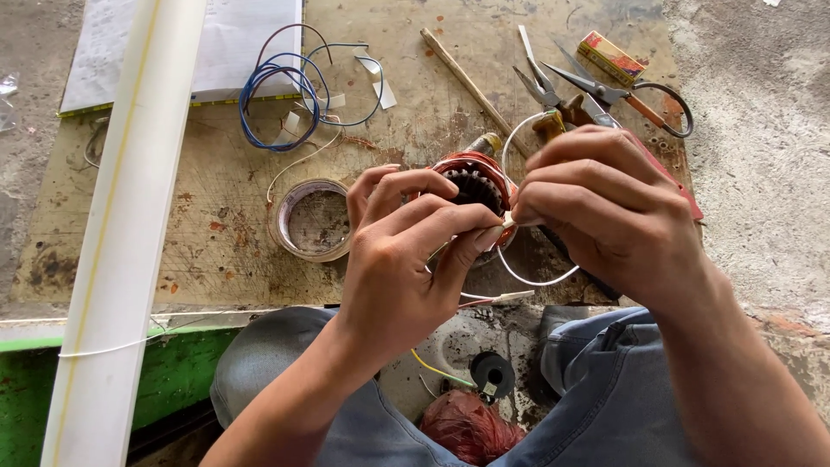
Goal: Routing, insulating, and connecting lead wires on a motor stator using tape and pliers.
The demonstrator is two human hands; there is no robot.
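Hands working a white wire at a copper-wound stator, centre of the frame, above a stained board.

Board (pixel 225 225) fills the upper frame; a white pipe (pixel 121 225) crosses it at left. Left hand (pixel 406 259) and right hand (pixel 605 212) meet at centre, fingertips of both pinched on the wire (pixel 536 281), which loops below the right hand. Stator (pixel 475 186) sits just behind them, touching the left fingers. Blue wire coil (pixel 277 95) upper left, tape roll (pixel 316 220) left of centre, scissors (pixel 622 91) upper right.
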